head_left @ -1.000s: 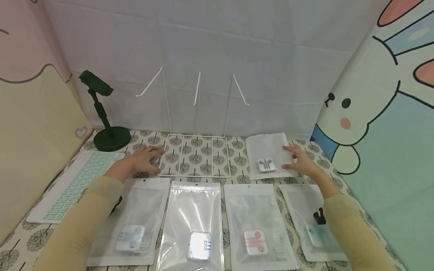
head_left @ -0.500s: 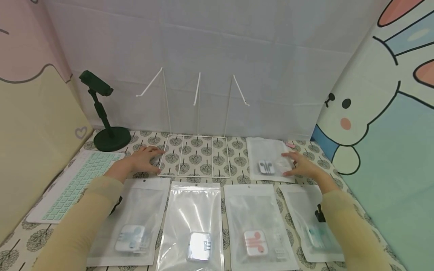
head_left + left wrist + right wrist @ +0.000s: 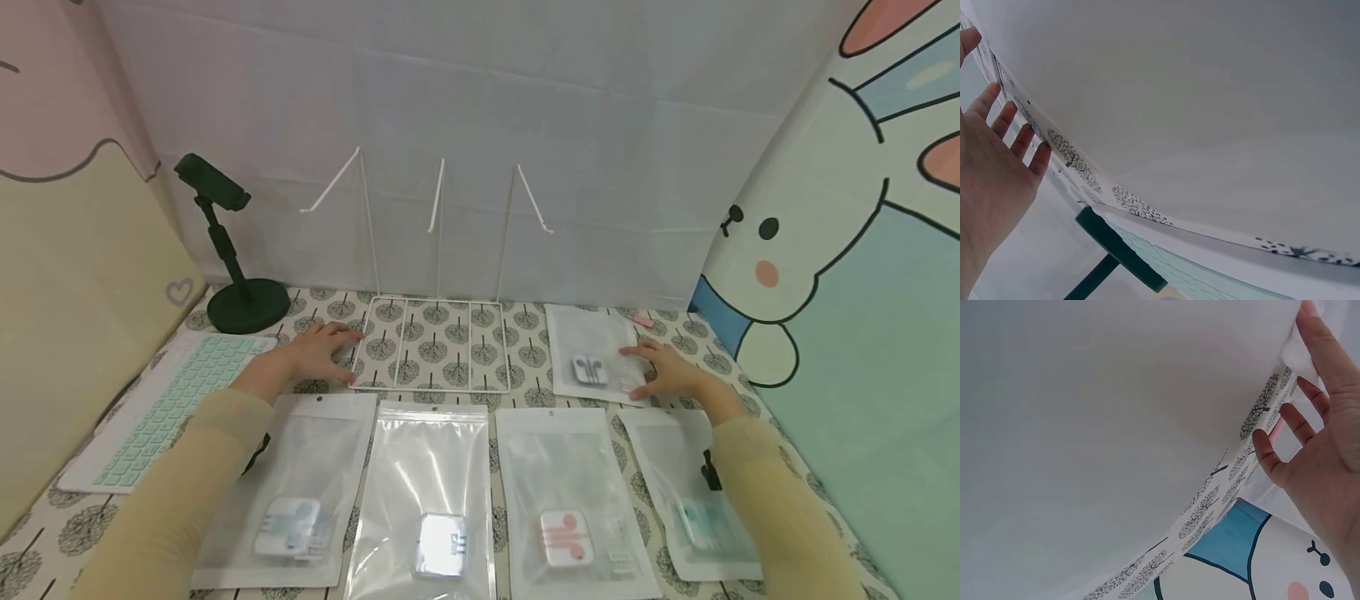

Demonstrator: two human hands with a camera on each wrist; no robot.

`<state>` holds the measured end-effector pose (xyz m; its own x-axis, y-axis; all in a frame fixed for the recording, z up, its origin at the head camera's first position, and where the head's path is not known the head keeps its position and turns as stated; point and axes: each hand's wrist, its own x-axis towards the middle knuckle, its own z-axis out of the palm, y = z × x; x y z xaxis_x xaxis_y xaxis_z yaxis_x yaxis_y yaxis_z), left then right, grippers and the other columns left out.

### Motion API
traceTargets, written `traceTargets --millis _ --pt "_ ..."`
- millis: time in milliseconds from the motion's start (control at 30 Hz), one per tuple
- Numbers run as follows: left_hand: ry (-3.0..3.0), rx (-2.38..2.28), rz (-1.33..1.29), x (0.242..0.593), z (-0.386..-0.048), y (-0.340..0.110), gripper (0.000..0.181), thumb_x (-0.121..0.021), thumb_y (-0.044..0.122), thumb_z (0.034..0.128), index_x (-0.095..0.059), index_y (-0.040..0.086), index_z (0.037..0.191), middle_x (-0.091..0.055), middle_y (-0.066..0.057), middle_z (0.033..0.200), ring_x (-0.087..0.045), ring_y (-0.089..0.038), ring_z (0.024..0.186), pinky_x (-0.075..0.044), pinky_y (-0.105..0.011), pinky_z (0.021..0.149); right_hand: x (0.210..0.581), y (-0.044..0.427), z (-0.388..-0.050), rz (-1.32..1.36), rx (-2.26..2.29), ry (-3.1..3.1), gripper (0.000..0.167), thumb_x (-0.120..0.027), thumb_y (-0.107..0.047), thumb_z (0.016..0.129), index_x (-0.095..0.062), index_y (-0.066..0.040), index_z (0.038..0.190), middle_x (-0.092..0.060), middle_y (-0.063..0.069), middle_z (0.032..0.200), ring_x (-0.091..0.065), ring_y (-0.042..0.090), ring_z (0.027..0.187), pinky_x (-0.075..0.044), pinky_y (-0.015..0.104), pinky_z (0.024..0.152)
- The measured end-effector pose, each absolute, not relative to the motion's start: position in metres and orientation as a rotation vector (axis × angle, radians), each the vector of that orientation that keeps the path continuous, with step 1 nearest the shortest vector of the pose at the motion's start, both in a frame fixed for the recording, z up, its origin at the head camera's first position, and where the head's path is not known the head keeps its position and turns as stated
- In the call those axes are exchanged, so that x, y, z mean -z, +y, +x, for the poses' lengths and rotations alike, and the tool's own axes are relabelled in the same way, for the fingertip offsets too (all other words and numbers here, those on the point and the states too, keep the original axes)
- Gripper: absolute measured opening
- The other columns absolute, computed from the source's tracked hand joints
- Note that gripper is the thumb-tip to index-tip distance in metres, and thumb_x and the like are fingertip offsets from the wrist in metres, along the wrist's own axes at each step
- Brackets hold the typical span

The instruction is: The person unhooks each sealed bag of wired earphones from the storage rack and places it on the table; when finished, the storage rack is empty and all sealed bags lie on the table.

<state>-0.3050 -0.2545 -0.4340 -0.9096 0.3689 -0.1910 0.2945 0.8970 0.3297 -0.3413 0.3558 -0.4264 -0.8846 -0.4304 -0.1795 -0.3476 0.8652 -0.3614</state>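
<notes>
My left hand [image 3: 318,352] lies at the left side of a white wire display rack [image 3: 431,390], its fingertips by the base wire. In the left wrist view that hand [image 3: 997,175] has spread fingers. To the rack's right is a frosted zip bag [image 3: 585,329] with a white earphone case [image 3: 589,370] inside. My right hand [image 3: 667,371] touches this bag's right edge with finger and thumb. The right wrist view shows the hand [image 3: 1329,437] with extended, parted fingers. The rack's three hooks carry nothing.
Several bagged earphones line the front, including a clear bag [image 3: 431,458] and a pink-earphone bag [image 3: 555,462]. A mint keyboard [image 3: 180,400] lies left, with a dark green stand [image 3: 247,307] behind it. A small pink object [image 3: 642,320] sits beyond my right hand.
The bag by my right hand has settled lower and flatter on the table, revealing the small pink object behind it. My right hand has dropped slightly; the left is still.
</notes>
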Motion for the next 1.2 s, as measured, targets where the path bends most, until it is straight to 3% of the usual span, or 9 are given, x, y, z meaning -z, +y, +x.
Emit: traceTargets --millis 300,933,1200 --pt "2.807 -0.425 0.51 0.431 -0.301 -0.251 0.082 -0.066 0.047 0.0817 -0.031 0.014 0.148 -0.023 -0.02 0.151 -0.013 -0.051 0.136 -0.015 -0.074 0.101 0.429 0.36 -0.341 -0.656 0.463 2.781 0.081 -0.082 -0.039 0.07 -0.049 -0.004 0.135 -0.031 0.024 0.142 -0.023 0.051 0.13 -0.025 0.069 0.101" --pt "2.801 -0.433 0.514 0.432 -0.301 -0.249 0.083 -0.067 0.044 0.0816 -0.03 0.013 0.149 -0.023 -0.021 0.151 -0.014 -0.052 0.135 -0.014 -0.074 0.101 0.424 0.35 -0.343 -0.68 0.565 2.696 0.082 -0.082 -0.029 0.073 -0.043 0.0 0.14 -0.023 0.029 0.144 -0.02 0.052 0.132 -0.023 0.069 0.102" --pt "2.798 -0.43 0.497 0.433 -0.305 -0.249 0.083 -0.067 0.044 0.0813 -0.03 0.013 0.149 -0.022 -0.02 0.151 -0.013 -0.052 0.136 -0.014 -0.075 0.101 0.421 0.348 -0.346 -0.658 0.549 2.723 0.086 -0.083 -0.033 0.071 -0.041 -0.006 0.141 -0.022 0.03 0.144 -0.022 0.052 0.13 -0.024 0.072 0.099"
